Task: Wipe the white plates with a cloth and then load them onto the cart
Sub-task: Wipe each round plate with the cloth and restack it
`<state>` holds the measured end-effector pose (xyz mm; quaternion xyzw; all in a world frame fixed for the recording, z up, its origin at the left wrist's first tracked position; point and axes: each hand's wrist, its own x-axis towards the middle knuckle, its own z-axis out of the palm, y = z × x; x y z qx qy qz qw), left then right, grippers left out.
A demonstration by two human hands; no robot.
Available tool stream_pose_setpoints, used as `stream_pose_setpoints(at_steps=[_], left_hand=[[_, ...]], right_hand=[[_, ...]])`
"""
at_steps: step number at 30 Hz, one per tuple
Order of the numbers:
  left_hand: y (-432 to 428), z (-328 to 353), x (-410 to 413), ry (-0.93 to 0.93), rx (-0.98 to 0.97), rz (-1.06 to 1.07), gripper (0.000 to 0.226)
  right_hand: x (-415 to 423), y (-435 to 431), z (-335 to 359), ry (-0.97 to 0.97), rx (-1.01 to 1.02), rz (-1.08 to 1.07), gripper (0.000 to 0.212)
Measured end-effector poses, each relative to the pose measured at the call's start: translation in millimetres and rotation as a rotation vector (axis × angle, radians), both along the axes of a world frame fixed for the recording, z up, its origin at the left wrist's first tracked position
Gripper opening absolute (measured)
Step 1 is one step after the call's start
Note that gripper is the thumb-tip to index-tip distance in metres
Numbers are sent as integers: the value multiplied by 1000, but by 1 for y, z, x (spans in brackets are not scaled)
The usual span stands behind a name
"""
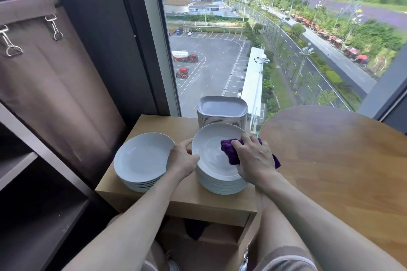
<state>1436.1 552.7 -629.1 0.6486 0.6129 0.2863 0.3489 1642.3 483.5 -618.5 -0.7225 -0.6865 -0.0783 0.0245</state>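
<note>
The left hand (184, 156) grips the top plate's (211, 156) rim while the right hand (253, 156) clutches a purple cloth (229, 152) pressed inside it.

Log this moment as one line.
phase: wiping | left hand: grips top plate rim | right hand: holds purple cloth on plate | plate: atop stack

No text, label, brand or number can be read. At twelve o'clock, far outdoors, a small orange sign (222, 8) stands on a low grey-roofed building (203, 7), its characters too small and blurred to make out.
</note>
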Motion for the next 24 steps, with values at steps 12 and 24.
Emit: stream_pose_setpoints(at_steps=[12,24], left_hand=[[6,1,10,126,83,60,20],[10,-6,11,163,87,100,25]], right_hand=[[-6,1,3,19,10,27,35],[-12,4,6,53,-21,32,31]])
